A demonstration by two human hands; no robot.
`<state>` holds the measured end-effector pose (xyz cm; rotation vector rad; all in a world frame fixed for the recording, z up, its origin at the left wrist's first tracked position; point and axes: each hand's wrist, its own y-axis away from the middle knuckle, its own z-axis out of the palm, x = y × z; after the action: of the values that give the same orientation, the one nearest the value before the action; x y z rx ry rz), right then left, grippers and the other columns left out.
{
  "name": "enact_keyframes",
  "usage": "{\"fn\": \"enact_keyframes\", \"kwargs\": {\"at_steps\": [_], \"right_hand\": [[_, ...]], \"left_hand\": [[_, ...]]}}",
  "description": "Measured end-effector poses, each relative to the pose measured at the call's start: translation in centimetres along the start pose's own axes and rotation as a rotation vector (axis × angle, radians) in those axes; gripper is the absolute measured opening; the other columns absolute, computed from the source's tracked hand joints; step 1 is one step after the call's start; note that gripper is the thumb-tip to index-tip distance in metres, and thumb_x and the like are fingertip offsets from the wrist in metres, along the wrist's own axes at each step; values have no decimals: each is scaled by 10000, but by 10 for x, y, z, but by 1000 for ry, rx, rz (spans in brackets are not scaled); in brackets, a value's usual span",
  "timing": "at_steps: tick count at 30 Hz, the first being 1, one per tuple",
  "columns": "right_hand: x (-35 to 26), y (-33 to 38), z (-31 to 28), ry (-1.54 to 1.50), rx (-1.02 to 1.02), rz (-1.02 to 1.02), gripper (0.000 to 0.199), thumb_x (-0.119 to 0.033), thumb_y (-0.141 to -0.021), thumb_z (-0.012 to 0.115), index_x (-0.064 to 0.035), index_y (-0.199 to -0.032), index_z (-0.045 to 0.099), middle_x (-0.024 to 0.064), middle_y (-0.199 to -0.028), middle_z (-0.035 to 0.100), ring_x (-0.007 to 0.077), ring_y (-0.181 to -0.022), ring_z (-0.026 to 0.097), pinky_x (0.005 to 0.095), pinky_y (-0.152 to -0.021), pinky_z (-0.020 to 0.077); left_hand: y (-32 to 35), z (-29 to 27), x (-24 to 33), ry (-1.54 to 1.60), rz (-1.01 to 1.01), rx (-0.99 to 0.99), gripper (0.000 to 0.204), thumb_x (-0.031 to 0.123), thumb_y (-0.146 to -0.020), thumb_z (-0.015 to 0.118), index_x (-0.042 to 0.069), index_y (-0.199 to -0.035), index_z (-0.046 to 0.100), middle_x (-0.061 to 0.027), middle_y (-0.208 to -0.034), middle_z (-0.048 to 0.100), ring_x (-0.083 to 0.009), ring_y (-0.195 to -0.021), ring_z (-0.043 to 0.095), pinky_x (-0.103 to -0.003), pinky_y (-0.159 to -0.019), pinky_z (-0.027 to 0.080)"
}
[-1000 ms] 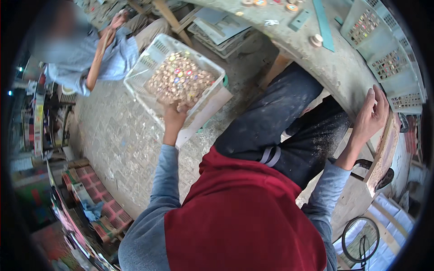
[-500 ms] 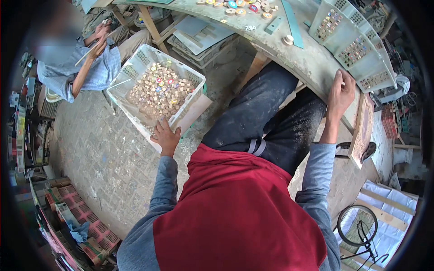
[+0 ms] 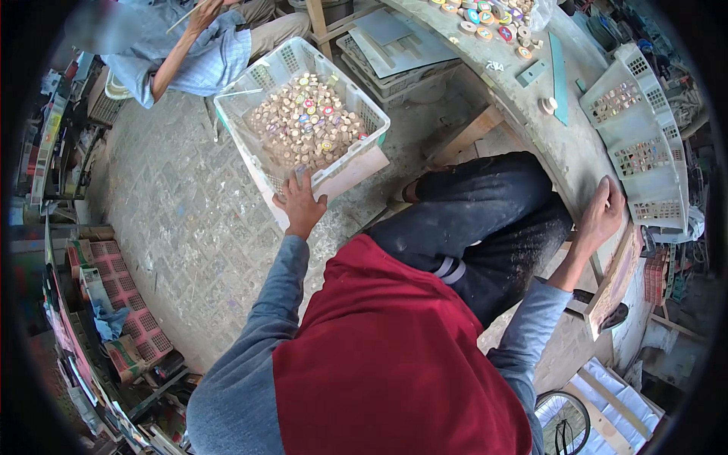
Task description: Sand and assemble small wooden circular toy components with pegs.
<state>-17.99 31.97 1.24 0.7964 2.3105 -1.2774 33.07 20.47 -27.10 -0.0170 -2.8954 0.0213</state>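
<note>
My left hand (image 3: 302,206) lies at the near edge of a white plastic crate (image 3: 341,164), its fingers spread and fingertips against the rim. Many small round wooden pieces (image 3: 307,121) fill the crate's bottom, a few with coloured faces. The crate stands tilted over a pale board (image 3: 355,173). My right hand (image 3: 603,216) rests on the grey worktable's near edge, its fingers curled together. Whether anything is inside those fingers is hidden. Beside it stand translucent white baskets (image 3: 644,182) with small coloured pieces showing through their walls.
On the worktable (image 3: 516,114) lie painted wooden discs (image 3: 485,32), a teal strip (image 3: 560,72), a grey-green block (image 3: 531,74) and a small wooden spool (image 3: 547,105). A seated co-worker (image 3: 178,64) holds a thin stick at upper left. Stacked trays (image 3: 398,91) stand under the table.
The view has shifted, so the crate and table appear farther right. My left hand stays at the crate's edge. My right hand stays on the table edge by the baskets.
</note>
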Motion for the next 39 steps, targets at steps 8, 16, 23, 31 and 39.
{"fn": "enact_keyframes", "kwargs": {"at_steps": [8, 16, 23, 31, 39], "right_hand": [[-12, -2, 12, 93, -30, 10, 316, -266, -1006, 628, 2, -1141, 726, 98, -1050, 694, 167, -858, 647, 290, -730, 515], [-21, 1, 13, 112, -33, 40, 315, -262, -1009, 634, -6, -1172, 720, 87, -1042, 689, 142, -869, 624, 287, -733, 502], [-17, -3, 11, 55, 45, 47, 336, -268, -1001, 643, -3, -1195, 715, 134, -1047, 726, 179, -933, 668, 304, -837, 516], [-2, -2, 1, 14, 85, 118, 371, -278, -996, 621, 32, -1175, 716, 137, -1030, 747, 196, -958, 681, 320, -886, 509], [-1, 0, 4, -78, 165, 144, 345, -246, -1002, 622, 43, -1166, 714, 157, -974, 743, 199, -930, 703, 314, -845, 525]], "left_hand": [[-5, -7, 1, -84, -3, -77, 912, 360, -720, 804, 217, -1524, 397, -183, -1560, 346, -407, -1403, 337, -767, -1025, 227], [-5, -15, 6, -112, -39, -149, 899, 352, -725, 795, 226, -1521, 397, -187, -1555, 346, -409, -1410, 323, -760, -1026, 235], [-4, -11, 9, -109, -24, -125, 890, 363, -725, 792, 223, -1514, 405, -183, -1553, 362, -397, -1405, 348, -750, -1036, 231], [-6, -14, 7, -105, -38, -134, 892, 377, -712, 796, 222, -1500, 408, -173, -1547, 372, -387, -1409, 352, -758, -1046, 219], [-6, -7, -1, -73, -12, -147, 963, 395, -688, 808, 216, -1528, 373, -158, -1532, 381, -383, -1396, 357, -775, -1031, 215]]}}
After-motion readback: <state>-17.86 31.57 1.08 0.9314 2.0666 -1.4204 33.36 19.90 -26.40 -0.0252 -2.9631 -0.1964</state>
